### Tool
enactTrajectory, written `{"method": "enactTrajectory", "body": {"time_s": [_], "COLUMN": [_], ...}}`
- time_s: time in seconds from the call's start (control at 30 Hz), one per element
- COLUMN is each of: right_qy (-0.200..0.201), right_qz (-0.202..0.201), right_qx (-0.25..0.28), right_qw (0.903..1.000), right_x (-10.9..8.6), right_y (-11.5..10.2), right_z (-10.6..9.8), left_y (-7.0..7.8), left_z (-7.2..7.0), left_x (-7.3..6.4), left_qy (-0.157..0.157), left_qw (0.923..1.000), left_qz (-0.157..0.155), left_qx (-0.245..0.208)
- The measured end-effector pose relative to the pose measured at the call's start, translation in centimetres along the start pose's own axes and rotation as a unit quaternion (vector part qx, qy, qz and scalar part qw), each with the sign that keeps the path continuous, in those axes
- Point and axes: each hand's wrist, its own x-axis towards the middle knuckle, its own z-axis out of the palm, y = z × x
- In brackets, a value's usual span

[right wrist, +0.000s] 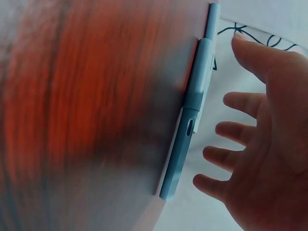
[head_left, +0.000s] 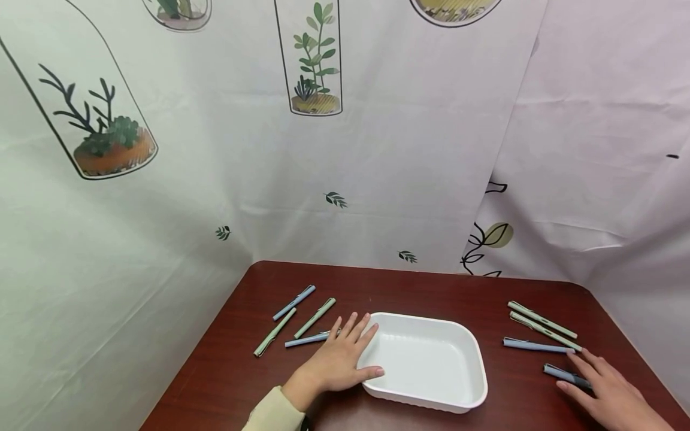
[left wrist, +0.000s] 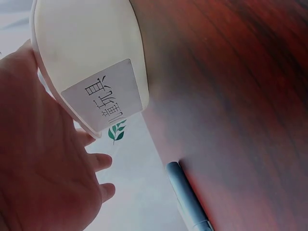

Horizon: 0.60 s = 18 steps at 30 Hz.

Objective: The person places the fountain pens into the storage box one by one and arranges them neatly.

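Observation:
In the head view my left hand [head_left: 341, 361] lies with straight, spread fingers at the left rim of a white rectangular tray [head_left: 426, 362]. The left wrist view shows that palm beside the tray's outer wall [left wrist: 86, 38], which bears a printed label [left wrist: 103, 94]. My right hand [head_left: 614, 392] is spread over a blue pen [head_left: 560, 373] at the right, covering part of it. Beyond its fingertips lie another blue pen [head_left: 536, 345] and two light green pens [head_left: 541, 319]. In the right wrist view the fingers stand apart from the nearest blue pen [right wrist: 180, 154], with nothing gripped.
Left of the tray lie two blue pens [head_left: 293, 302] and two green pens [head_left: 275, 333], one blue pen partly behind my left fingers. The dark red-brown table [head_left: 431, 287] meets a white printed curtain [head_left: 409, 167] at the back and sides.

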Motion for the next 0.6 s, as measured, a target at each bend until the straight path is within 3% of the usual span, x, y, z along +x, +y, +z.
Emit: {"method": "enactTrajectory", "body": {"time_s": [0.4,0.6], "right_qy": [-0.019,-0.054], "right_qz": [-0.019,-0.018], "right_qx": [-0.035,-0.030], "right_qw": [0.9990,0.9979], "right_x": [0.33,0.65], "right_y": [0.70,0.87], "right_z": [0.05,-0.20], "left_y": [0.34,0.48], "left_z": [0.11,0.13], "left_x": [-0.12,-0.12], "left_qy": [0.004,-0.001], "left_qw": [0.9999,0.9999], "left_qz": [-0.004,-0.009], "left_qx": [0.012,0.005]}}
